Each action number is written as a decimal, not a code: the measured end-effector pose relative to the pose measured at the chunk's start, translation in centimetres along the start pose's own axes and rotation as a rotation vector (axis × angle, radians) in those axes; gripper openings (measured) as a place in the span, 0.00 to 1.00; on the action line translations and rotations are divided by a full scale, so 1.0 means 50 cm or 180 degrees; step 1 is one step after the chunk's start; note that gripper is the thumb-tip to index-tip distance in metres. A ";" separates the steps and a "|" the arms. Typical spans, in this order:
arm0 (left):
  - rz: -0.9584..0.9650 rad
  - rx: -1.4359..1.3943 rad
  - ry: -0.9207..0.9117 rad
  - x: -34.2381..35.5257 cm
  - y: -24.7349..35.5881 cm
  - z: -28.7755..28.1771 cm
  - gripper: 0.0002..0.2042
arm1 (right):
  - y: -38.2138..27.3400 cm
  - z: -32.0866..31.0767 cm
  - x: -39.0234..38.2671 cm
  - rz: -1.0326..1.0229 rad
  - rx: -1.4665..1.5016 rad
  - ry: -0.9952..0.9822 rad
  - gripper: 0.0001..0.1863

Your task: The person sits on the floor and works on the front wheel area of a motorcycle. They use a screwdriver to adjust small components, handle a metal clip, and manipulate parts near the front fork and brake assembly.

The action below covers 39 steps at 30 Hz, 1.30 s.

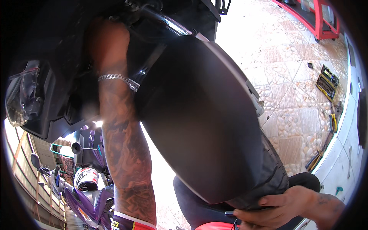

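Note:
A motorcycle's black front fender [199, 115] fills the middle of the head view, with the tyre [273, 163] showing along its lower right edge. My left hand [109, 40] reaches up into the dark front bodywork, left of a shiny fork tube [166, 22]. Its fingers are hidden and blurred there. A silver chain bracelet [111, 76] circles that wrist. At the lower right, my right hand [278, 209] is beside the tyre and the fender's near end, its fingers curled. A small metallic tip [229, 212] shows by its fingertips; what it belongs to is hidden.
Clear headlight glass [25, 96] is at the far left. A purple scooter [90, 203] with a white helmet [87, 178] stands at the lower left. On the right, a bit set case [327, 83] and yellow-handled pliers [334, 119] lie on pebbled tiles, below a red cart [319, 23].

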<state>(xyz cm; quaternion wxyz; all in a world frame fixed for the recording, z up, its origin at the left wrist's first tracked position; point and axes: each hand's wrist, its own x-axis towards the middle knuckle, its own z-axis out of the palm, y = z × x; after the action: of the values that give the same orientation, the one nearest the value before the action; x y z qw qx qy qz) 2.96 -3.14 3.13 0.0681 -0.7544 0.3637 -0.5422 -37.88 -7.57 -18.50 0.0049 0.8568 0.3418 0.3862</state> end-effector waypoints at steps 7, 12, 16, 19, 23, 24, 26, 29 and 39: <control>-0.0854 0.0113 -0.0753 0.055 0.076 -0.023 0.12 | 0.064 -0.053 -0.097 0.0178 0.0556 0.0081 0.08; -0.0690 0.0037 -0.0457 0.045 0.100 -0.027 0.12 | 0.067 -0.045 -0.162 0.0389 0.0156 0.1150 0.13; -0.0164 0.0753 -0.0704 0.036 0.097 -0.035 0.15 | 0.151 -0.044 -0.133 0.3805 0.0946 0.1962 0.12; 0.0078 0.0722 -0.0558 0.030 0.094 -0.038 0.18 | 0.321 0.011 -0.057 0.3578 0.2356 0.2180 0.10; 0.0023 0.0620 -0.0620 0.028 0.084 -0.033 0.18 | 0.537 0.127 0.122 0.2075 0.2416 0.2143 0.13; -0.0036 0.0630 -0.0695 0.030 0.082 -0.032 0.18 | 0.570 0.139 0.164 0.1970 0.2429 0.2056 0.15; -0.0259 0.0478 -0.0751 0.037 0.080 -0.025 0.17 | 0.624 0.160 0.247 0.1863 0.1961 0.2045 0.16; -0.0434 -0.0084 -0.0530 0.033 0.079 -0.016 0.15 | 0.677 0.180 0.343 0.1528 0.2001 0.2437 0.17; -0.0488 -0.0295 -0.0342 0.028 0.062 0.004 0.15 | 0.711 0.239 0.451 0.1353 0.0812 0.3136 0.15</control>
<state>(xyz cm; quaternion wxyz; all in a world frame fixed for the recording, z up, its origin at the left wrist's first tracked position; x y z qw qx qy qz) 1.86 -6.29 2.58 0.0109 -0.8103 0.3253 -0.4872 1.30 -18.46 -2.37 -0.3375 0.6187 0.1673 0.6894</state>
